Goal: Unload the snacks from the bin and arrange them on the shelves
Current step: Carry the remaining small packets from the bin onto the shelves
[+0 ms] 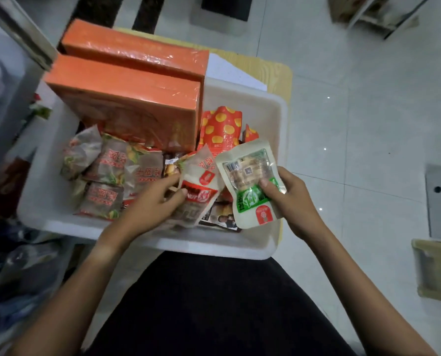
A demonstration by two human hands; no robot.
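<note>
A white plastic bin (242, 245) sits in front of me on a small wooden table. My right hand (291, 199) holds a beige snack pouch with a green label (250, 176) above the bin's right side, thumb on its front. My left hand (150, 201) pinches a beige pouch with a red label (201, 176) next to it, still low in the bin. Several brown snack packets (106, 173) lie in the bin's left half. A red bag with yellow dots (220, 127) stands at the back right.
Two orange boxes (126, 91) wrapped in film fill the bin's far left and rise above its rim. The wooden table (278, 75) shows behind the bin. Grey tiled floor (355, 124) lies to the right. A shelf frame (13, 29) stands at the left edge.
</note>
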